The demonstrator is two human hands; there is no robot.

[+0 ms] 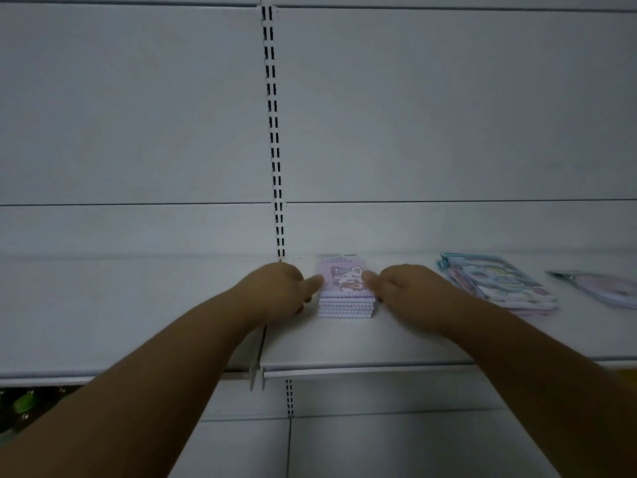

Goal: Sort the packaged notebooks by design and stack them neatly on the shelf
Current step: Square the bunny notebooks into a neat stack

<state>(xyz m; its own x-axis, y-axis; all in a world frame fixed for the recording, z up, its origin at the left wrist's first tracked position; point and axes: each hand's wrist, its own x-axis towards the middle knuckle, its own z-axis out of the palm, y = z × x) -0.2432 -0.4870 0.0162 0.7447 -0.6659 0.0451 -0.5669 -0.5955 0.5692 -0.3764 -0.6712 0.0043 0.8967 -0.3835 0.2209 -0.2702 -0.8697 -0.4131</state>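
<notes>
The left hand [275,291] pressed against the left side of the small stack of lilac spiral-bound notebooks in clear wrap [346,293], thumb lying on the edge of the top cover, the fingers tucked down the side and mostly hidden. The stack sat squarely between the two grips, on the white metal shelf [344,343], close to the back panel just right of the slotted upright. Its top cover showed a cartoon cat-like figure on pale purple; below it, several white coil bindings faced the person in even rows. The right hand [406,291] mirrored the left, thumb on the cover's right edge, so both grips were closed lightly onto the stack's sides, squaring it.

The notebooks were probably light and fairly stiff, but the wrap looked slick, so layers could slide on one another; holding the pile by its two opposite sides, low down, seemed the safest hold.

Right of the right-hand grip, well apart, lay a looser pile of blue-and-pink packaged notebooks [499,288], slightly fanned. Further right sat a pale lilac packet [599,289], partly cut off and blurred.
</notes>
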